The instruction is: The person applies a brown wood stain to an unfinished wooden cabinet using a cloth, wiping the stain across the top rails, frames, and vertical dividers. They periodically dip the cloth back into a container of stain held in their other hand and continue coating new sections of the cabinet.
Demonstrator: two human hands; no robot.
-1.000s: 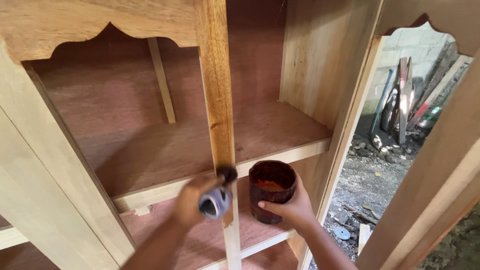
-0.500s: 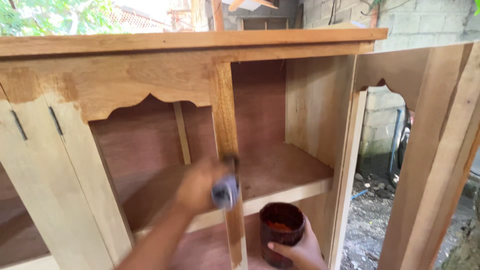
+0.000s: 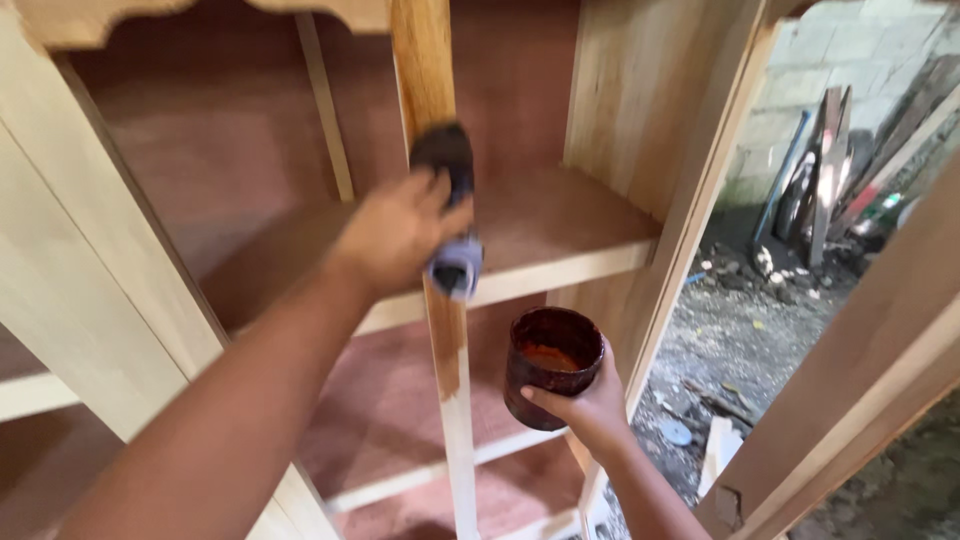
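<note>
My left hand grips a paintbrush with a grey handle end and dark bristles. The bristles press against the centre upright of a wooden cabinet. That post is stained amber above and down to about mid-height, and pale bare wood lower down. My right hand holds a dark brown stained cup with reddish-brown liquid inside, just right of the post and below the brush.
The cabinet has a shelf, a reddish plywood back and a pale left door frame. An open door stands at the right. Beyond it lie rubble-strewn ground, leaning boards and a block wall.
The view swung up to the cabinet top and back down. My left hand carried the brush higher up the centre post. The cup stays low at the right.
</note>
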